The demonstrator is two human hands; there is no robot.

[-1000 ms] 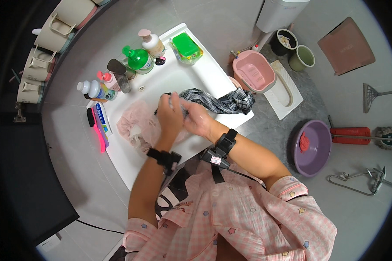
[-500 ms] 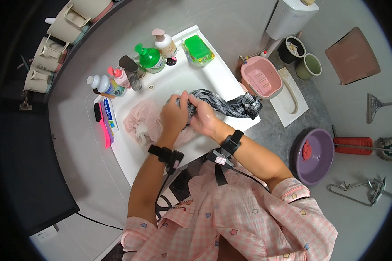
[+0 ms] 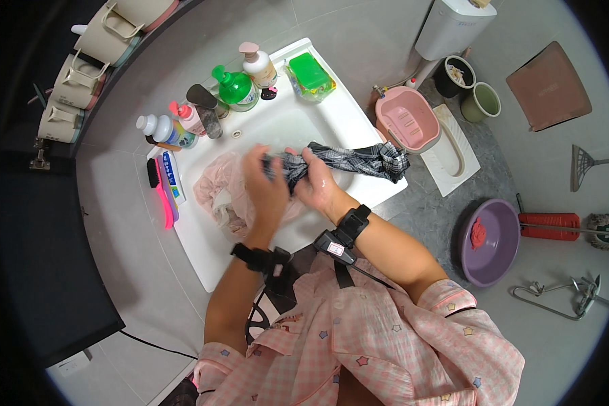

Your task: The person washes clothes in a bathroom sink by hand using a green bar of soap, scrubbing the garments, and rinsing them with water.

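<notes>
A twisted black-and-white plaid cloth (image 3: pixel 358 161) stretches across the sink basin, its bunched far end lying over the basin's right edge. My right hand (image 3: pixel 318 188) is closed around its near part, with the thumb on top and wet skin at the palm. My left hand (image 3: pixel 266 193) is smeared by motion at the cloth's left end, which shows between its thumb and fingers. Beneath and beside the left hand, a pale pink garment (image 3: pixel 216 186) lies wet in the white sink (image 3: pixel 355 125).
Pump bottles, including a green one (image 3: pixel 237 91), line the sink's back rim near the faucet (image 3: pixel 205 108). A green soap block (image 3: pixel 309 71) sits right of them; a pink brush (image 3: pixel 161 196) lies left. On the floor are a pink basin (image 3: pixel 402 111) and a purple basin (image 3: pixel 501 254).
My left hand has shifted slightly up and left, apart from the right hand, exposing more plaid cloth between them. My right hand has stayed nearly in place.
</notes>
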